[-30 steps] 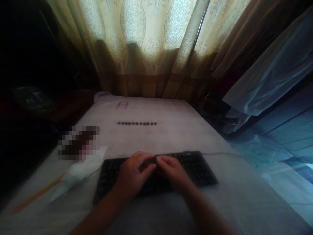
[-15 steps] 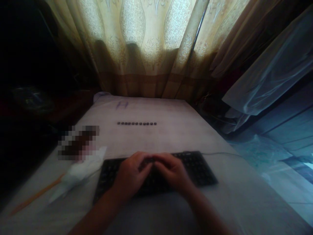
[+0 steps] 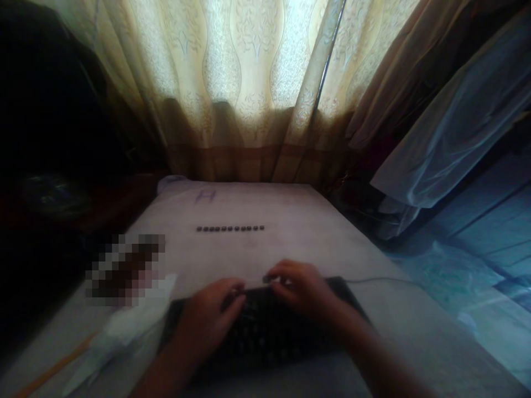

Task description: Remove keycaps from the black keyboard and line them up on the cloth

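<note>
A black keyboard (image 3: 265, 337) lies at the near part of the cloth-covered surface, under both my hands. My right hand (image 3: 301, 282) is over its far edge, thumb and fingers pinching a small dark keycap (image 3: 266, 279). Over the keyboard's left part is my left hand (image 3: 211, 309), its fingers curled toward the thumb. Whether anything sits between those fingertips is hidden. Farther back, several small dark keycaps (image 3: 230, 228) form a straight row from left to right.
A pixelated patch (image 3: 126, 271) covers something at the left, beside crumpled white plastic (image 3: 128, 320) and an orange-brown stick (image 3: 58, 365). A cable (image 3: 381, 280) runs rightward from the keyboard. Patterned curtains (image 3: 249, 83) hang behind; pale fabric (image 3: 448, 127) hangs at the right.
My hands, together over the keyboard before, are now apart. The right hand has moved right, with the small keycap showing at its fingertips. The whole scene sits lower as the view tilted up.
</note>
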